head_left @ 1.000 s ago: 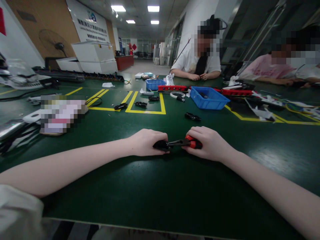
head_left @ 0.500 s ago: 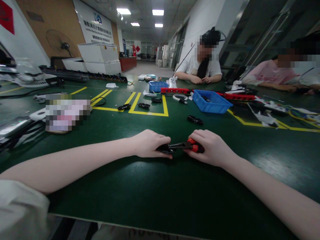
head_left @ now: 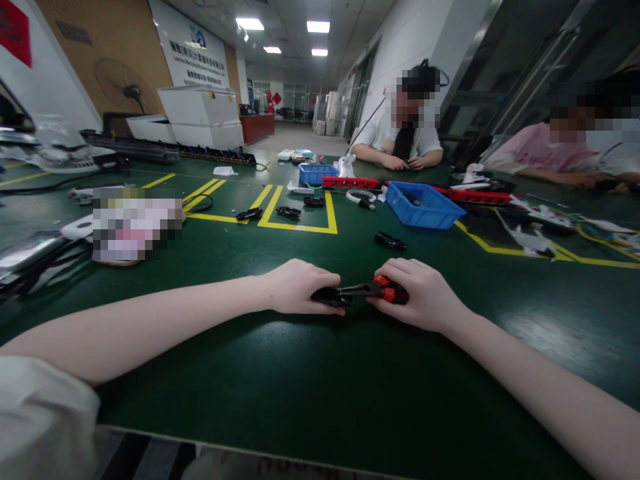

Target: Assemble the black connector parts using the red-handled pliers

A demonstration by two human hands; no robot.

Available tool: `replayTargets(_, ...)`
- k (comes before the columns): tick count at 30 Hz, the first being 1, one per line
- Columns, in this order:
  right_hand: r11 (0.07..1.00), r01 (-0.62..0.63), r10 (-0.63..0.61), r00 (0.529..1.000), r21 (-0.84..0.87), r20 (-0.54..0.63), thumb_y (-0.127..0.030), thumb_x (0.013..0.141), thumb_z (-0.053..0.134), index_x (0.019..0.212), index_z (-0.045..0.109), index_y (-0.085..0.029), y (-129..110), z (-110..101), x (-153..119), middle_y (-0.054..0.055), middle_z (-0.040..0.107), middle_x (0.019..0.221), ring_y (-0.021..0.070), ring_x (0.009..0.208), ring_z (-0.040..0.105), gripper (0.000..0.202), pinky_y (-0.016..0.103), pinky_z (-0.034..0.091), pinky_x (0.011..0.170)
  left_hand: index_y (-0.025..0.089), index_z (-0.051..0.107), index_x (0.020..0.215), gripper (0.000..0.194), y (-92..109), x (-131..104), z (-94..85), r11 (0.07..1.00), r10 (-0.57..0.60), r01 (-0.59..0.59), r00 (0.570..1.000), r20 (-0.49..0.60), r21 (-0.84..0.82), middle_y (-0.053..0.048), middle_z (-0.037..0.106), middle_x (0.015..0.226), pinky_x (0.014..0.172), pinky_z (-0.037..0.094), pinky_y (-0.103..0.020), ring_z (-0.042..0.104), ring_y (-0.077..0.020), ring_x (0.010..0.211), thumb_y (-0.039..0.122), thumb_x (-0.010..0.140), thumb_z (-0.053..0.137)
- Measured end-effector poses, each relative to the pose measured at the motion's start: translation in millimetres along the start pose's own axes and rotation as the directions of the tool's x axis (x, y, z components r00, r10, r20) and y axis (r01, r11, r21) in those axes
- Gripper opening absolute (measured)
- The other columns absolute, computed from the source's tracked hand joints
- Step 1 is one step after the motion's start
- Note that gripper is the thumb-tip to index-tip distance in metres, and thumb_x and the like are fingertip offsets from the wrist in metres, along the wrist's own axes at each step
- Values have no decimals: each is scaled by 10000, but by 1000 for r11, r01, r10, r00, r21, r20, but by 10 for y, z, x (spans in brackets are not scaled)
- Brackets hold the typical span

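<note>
My left hand [head_left: 300,287] rests on the green table [head_left: 310,387] and grips a small black part [head_left: 327,297]. My right hand [head_left: 420,293] holds pliers with red handles [head_left: 380,290], whose dark jaws reach left onto the black part. Both hands sit close together near the middle of the table, knuckles up. The part is mostly hidden under my left fingers.
A loose black part [head_left: 391,241] lies just beyond my right hand. Further back are a blue bin [head_left: 425,204], a smaller blue bin [head_left: 316,173], several black parts inside yellow floor-tape lines [head_left: 300,227], and red rails [head_left: 350,181]. Two people sit across the table. Cables and devices lie at left.
My hands stay together on the pliers and the black part with almost no movement. The view has shifted slightly.
</note>
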State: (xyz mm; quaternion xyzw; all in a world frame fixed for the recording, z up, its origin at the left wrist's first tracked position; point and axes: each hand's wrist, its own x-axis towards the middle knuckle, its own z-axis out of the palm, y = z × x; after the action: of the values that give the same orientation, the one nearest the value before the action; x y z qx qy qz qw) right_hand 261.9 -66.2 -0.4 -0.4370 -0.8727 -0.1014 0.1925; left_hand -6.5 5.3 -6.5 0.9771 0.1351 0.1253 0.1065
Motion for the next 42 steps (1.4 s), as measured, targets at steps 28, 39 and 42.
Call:
replayTargets(28, 989, 79, -95, 988, -128, -125, -415, 856, 666, 959, 591, -196, 21, 13, -10, 93, 692, 948, 227, 808, 645, 253, 363, 502, 693, 192, 557, 913, 343, 10, 0, -3, 1000, 1, -1, 1000, 6, -3, -3, 645, 815, 566, 335, -230, 593, -144, 668, 532, 951, 589)
replayTargets(39, 988, 81, -103, 981, -132, -166, -374, 846, 674, 1052, 603, -173, 19, 18, -20, 129, 667, 1029, 248, 878, 655, 296, 377, 549, 731, 188, 560, 914, 355, 5, 7, -2, 1000, 10, -10, 1000, 6, 6, -4, 640, 815, 568, 335, -234, 589, -138, 664, 539, 960, 576)
replayTargets(42, 988, 86, -109, 977, -128, -182, -364, 847, 675, 1121, 594, -169, 17, 17, -24, 133, 667, 1046, 253, 895, 663, 346, 376, 557, 744, 189, 563, 915, 356, 0, 4, 0, 1000, 17, -17, 1000, 0, 9, -8, 646, 826, 574, 343, -233, 596, -141, 673, 542, 965, 567)
